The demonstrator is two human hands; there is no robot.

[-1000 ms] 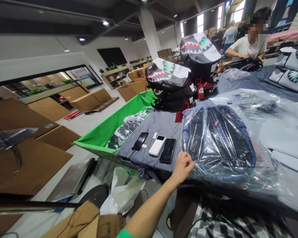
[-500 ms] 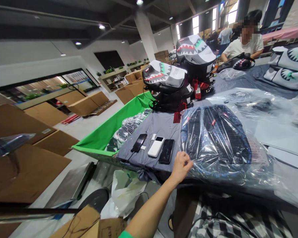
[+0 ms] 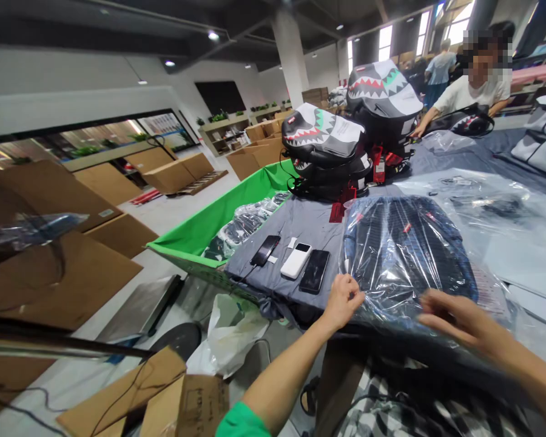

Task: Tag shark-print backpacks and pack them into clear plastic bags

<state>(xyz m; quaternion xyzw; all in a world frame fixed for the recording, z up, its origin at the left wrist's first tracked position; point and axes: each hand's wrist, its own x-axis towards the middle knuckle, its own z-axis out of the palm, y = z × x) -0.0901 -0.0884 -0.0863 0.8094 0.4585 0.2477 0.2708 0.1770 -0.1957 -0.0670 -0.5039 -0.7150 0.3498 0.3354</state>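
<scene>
A dark blue backpack (image 3: 391,249) lies inside a clear plastic bag (image 3: 377,303) at the front of the covered table. My left hand (image 3: 344,298) is closed, its fingers pinching the bag's near left edge. Over the bag's near right part is my right hand (image 3: 457,317), slightly blurred; its thumb and fingers are apart with nothing visible between them, and whether it touches the plastic I cannot tell. Left of the bag lie a black phone (image 3: 315,271), a white power bank (image 3: 296,261) and a second dark phone (image 3: 266,250) with a cable.
Shark-mouth backpacks (image 3: 323,136) are stacked behind, with red tags. A green-lined bin (image 3: 195,233) with wrapped goods adjoins the table's left side. Cardboard boxes (image 3: 182,400) and a white plastic bag (image 3: 227,340) are on the floor. Across the table, a person (image 3: 477,91) handles a backpack.
My right hand has come into view from the right, over the bagged backpack. My left hand keeps its place at the bag's edge. The view has shifted left.
</scene>
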